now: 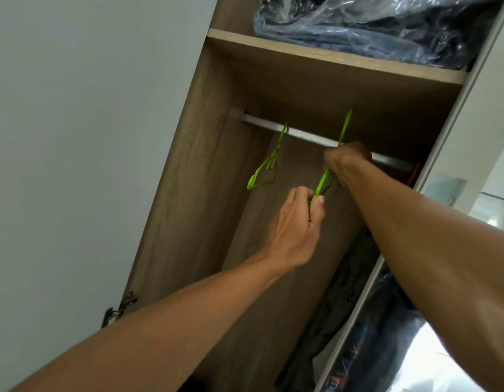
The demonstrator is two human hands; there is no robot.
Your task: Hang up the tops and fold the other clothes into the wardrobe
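Observation:
I look up into an open wooden wardrobe (194, 171) with a metal hanging rail (301, 134) under a shelf. A bare green hanger (266, 165) hangs on the rail at the left. A second green hanger (342, 137) is lifted with its hook above the rail, off it. My right hand (346, 161) grips this hanger near its neck, in front of the rail. My left hand (298, 224) pinches its lower arm between thumb and fingers. A dark garment (338, 304) hangs low at the right inside the wardrobe.
The shelf (329, 56) above the rail carries clothes wrapped in clear plastic (372, 26). The open wardrobe door (75, 137) stands at the left with its hinge (119, 308). A white frame edge (468, 108) borders the right, with more dark fabric (386, 321) beyond it.

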